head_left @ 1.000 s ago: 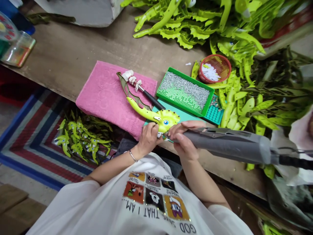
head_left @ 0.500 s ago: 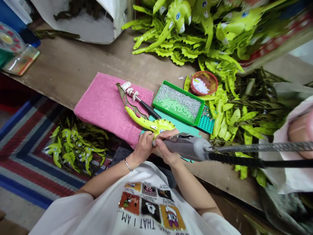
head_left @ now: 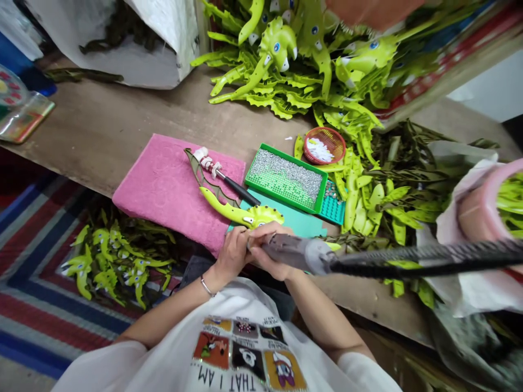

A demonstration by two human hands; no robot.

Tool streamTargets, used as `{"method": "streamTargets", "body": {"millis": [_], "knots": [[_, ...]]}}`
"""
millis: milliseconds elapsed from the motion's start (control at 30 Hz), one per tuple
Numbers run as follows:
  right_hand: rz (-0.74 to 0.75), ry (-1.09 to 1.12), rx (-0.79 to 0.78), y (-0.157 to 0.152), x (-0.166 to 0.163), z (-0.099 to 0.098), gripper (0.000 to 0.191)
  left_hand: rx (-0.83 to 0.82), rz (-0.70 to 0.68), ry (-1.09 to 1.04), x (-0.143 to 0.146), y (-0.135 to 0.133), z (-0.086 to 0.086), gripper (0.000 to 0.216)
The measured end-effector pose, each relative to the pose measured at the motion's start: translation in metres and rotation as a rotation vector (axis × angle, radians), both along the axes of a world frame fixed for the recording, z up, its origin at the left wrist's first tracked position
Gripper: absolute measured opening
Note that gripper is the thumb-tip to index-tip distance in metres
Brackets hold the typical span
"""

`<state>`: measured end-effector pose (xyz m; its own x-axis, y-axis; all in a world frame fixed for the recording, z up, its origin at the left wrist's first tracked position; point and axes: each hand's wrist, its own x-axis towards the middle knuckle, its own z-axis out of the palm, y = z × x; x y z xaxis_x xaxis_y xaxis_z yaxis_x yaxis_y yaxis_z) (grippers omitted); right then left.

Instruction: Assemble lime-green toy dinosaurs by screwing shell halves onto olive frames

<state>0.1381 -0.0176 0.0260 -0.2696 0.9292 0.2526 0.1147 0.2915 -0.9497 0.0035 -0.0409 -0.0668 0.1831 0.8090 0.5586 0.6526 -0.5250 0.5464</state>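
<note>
A lime-green plastic dinosaur toy (head_left: 239,209) lies across the pink towel (head_left: 171,185) and a teal mat, its head at the table's near edge. My left hand (head_left: 232,251) is closed on the toy's head. My right hand (head_left: 267,256) is wrapped round a grey electric screwdriver (head_left: 294,251), whose tip is hidden between my hands at the toy's head. A thick black cable (head_left: 417,260) runs from the tool to the right.
A green tray of small screws (head_left: 286,178) sits behind the toy, with a red basket of white parts (head_left: 324,146) beyond. A black-handled tool (head_left: 224,179) lies on the towel. Piles of green toys (head_left: 302,60) cover the back and right; more lie on the floor (head_left: 114,256).
The camera has tilted, so the bench slid down and left in view. The screwdriver swung from lying rightward to more upright over the toy's head. Both hands stay at the head.
</note>
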Motion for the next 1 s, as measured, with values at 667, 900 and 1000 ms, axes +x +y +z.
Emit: {"method": "streamTargets", "body": {"millis": [667,900,1000], "knots": [[-0.818,0.246,0.125,0.118,0.097,-0.032,0.017,-0.377,-0.061,0.540,0.027,0.038,0.075,0.095],[-0.798,0.208,0.150,0.119,0.103,-0.041,0.019,-0.403,0.004,0.534,0.019,0.043,0.077,0.094],[-0.795,0.202,0.149,0.119,0.102,-0.040,0.020,-0.404,-0.005,0.532,0.019,0.045,0.074,0.097]]}}
